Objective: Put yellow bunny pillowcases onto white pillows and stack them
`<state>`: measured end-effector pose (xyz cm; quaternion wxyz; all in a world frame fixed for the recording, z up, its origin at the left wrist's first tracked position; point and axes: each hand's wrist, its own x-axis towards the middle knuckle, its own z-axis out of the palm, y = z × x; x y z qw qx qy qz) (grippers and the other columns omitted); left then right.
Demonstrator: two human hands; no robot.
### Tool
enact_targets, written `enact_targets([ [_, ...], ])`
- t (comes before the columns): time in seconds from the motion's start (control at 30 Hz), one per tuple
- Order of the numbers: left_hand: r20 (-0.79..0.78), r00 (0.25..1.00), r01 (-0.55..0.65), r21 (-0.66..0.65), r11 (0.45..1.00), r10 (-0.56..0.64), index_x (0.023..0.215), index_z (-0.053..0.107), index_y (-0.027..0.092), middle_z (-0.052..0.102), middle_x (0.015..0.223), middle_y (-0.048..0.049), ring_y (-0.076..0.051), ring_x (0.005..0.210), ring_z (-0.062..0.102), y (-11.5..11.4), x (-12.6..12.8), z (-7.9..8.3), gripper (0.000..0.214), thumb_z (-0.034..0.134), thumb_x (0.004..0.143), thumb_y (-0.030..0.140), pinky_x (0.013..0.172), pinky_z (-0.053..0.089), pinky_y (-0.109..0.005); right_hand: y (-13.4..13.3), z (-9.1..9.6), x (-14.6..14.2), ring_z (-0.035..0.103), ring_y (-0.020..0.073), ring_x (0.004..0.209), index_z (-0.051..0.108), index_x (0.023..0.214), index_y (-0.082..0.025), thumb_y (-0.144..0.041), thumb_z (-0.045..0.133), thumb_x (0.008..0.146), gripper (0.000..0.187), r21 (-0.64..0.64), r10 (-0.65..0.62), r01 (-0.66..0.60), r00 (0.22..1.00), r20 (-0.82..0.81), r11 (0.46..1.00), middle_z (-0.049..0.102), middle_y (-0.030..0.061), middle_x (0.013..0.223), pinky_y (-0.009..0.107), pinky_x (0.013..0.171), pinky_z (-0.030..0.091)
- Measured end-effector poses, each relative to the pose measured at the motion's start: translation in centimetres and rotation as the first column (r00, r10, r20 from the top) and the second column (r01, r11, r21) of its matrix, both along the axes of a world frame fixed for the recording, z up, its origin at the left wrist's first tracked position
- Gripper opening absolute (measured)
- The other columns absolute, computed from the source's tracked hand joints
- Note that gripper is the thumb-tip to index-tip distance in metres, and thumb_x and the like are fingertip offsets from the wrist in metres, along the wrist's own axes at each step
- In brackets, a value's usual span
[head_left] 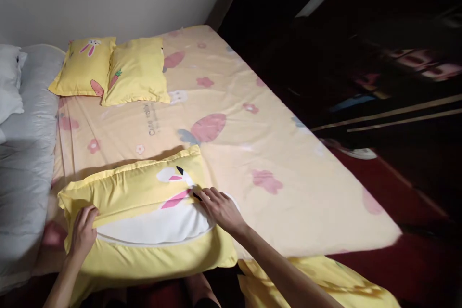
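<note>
A yellow pillowcase (126, 192) with a rabbit print lies at the near edge of the bed. Its long opening gapes, and a white inner pillow (151, 226) shows through it. My left hand (84, 231) is closed on the pillowcase at the left end of the opening. At the right end, beside the rabbit print, my right hand (218, 206) pinches the edge of the same pillowcase. The fingertips of both hands are partly hidden by fabric and knuckles.
Two yellow pillows (137, 72) lie at the far left of the printed bed sheet (238, 154). Grey bedding (29, 168) runs along the left side. Yellow cloth (321, 279) hangs at the near edge, under my right arm. Dark furniture stands to the right.
</note>
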<state>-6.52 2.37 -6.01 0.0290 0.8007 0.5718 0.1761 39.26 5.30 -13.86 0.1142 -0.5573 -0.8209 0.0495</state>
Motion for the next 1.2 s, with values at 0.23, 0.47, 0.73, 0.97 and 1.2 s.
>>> enact_targets([
  [0.23,0.291,0.954,0.046,0.094,0.995,-0.071,0.095,0.066,0.025,0.071,0.095,-0.0009,-0.015,0.088,0.069,0.5,2.9,7.5,0.038,0.044,0.078,-0.001,0.081,0.055,-0.026,0.0,0.0,-1.5,0.060,0.0187,0.056,0.061,0.084,-0.020,-0.037,0.043,0.095,0.027,-0.041,-0.420,0.421,0.885,-0.202,0.906,0.066,0.0048,0.064,0.026,0.050,0.035],
  [0.47,0.251,0.944,-0.207,-0.063,0.976,0.216,0.100,0.069,0.021,0.074,0.107,-0.0063,-0.022,0.101,0.070,1.6,0.4,1.7,0.029,0.045,0.085,0.014,0.088,0.056,-0.035,-2.2,-0.9,-6.4,0.069,0.0254,0.093,0.058,0.123,-0.018,-0.046,0.039,0.097,0.042,-0.151,-0.372,0.340,0.869,-0.327,0.928,0.073,0.0140,0.107,0.036,0.077,0.050],
  [0.73,-0.062,0.988,-0.138,0.092,0.986,0.144,0.118,0.067,0.025,0.066,0.130,-0.0126,-0.030,0.119,0.061,-3.6,2.3,-1.1,0.031,0.057,0.088,0.021,0.099,0.043,-0.047,-2.8,-1.2,-6.1,0.059,0.0291,0.117,0.040,0.149,-0.025,-0.050,0.039,0.098,0.057,-0.245,-0.116,0.094,0.990,-0.077,0.965,0.053,0.0110,0.145,0.043,0.084,0.047],
  [0.97,-0.176,0.977,0.100,-0.125,0.987,-0.121,0.121,0.060,0.018,0.072,0.108,-0.0109,-0.026,0.098,0.065,-3.8,6.3,-0.7,0.039,0.058,0.090,0.041,0.088,0.044,-0.040,0.5,3.2,-3.4,0.060,0.0269,0.116,0.056,0.137,-0.024,-0.053,0.038,0.099,0.051,-0.352,0.012,-0.092,0.975,-0.224,0.931,0.059,0.0122,0.137,0.041,0.088,0.050],
  [1.2,0.023,0.958,0.269,-0.421,0.866,-0.286,0.067,0.057,0.023,0.058,0.072,0.0002,-0.016,0.073,0.060,-1.4,5.6,6.0,0.025,0.053,0.091,0.023,0.074,0.051,-0.030,-2.3,9.1,0.3,0.064,0.0232,0.085,0.070,0.109,-0.024,-0.039,0.041,0.099,0.034,-0.321,0.115,-0.221,0.941,-0.318,0.921,0.068,0.0105,0.098,0.038,0.075,0.052],
])
